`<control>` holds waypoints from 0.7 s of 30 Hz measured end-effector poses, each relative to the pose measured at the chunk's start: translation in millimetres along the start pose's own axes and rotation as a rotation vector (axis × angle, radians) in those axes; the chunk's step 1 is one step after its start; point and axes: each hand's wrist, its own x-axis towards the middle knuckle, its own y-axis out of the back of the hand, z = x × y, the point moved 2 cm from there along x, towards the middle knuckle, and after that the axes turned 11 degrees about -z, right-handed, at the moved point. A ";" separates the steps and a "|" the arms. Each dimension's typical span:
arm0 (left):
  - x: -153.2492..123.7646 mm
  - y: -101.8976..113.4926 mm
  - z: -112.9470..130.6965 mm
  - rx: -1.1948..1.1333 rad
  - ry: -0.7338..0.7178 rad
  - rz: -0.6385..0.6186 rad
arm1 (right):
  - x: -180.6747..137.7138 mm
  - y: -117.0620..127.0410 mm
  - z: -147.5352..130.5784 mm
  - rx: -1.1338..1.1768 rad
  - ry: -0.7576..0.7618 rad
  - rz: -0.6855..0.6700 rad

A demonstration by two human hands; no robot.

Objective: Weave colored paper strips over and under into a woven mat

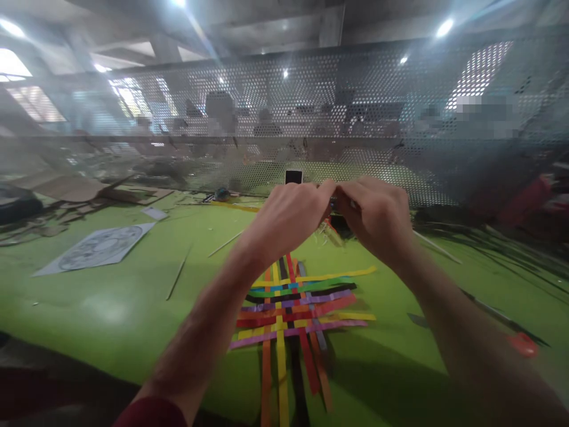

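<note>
Strips (291,309) lie interlaced on the table (111,323), nearer than the grip. Left hand (296,213) and right hand (377,207) meet at the fingertips; I cannot tell what they pinch. Small, light finger moves seem best. No writing is readable on the sheet (102,247) left of the grip.

left sleeve (153,413): deep maroon, plain, rounded edge – probably smooth cloth, though that corner is dim and blurred | left forearm (208,308): bare from sleeve to wrist, slim, tapering | left hand (296,216): bare | right forearm (448,308): bare out to the picture's edge – softly blurred | right hand (377,216): bare, knuckles rounded
</note>
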 end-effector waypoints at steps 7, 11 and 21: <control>-0.3 -1.4 -2.3 -0.044 -0.048 0.041 | -0.9 -4.2 -3.5 -0.013 -0.075 0.084; -0.1 0.9 -3.4 -0.076 -0.029 0.066 | -0.6 3.3 -11.9 -0.015 -0.099 0.062; -2.5 4.0 -3.5 -0.056 0.040 0.042 | 4.4 9.4 -12.5 0.054 0.002 -0.105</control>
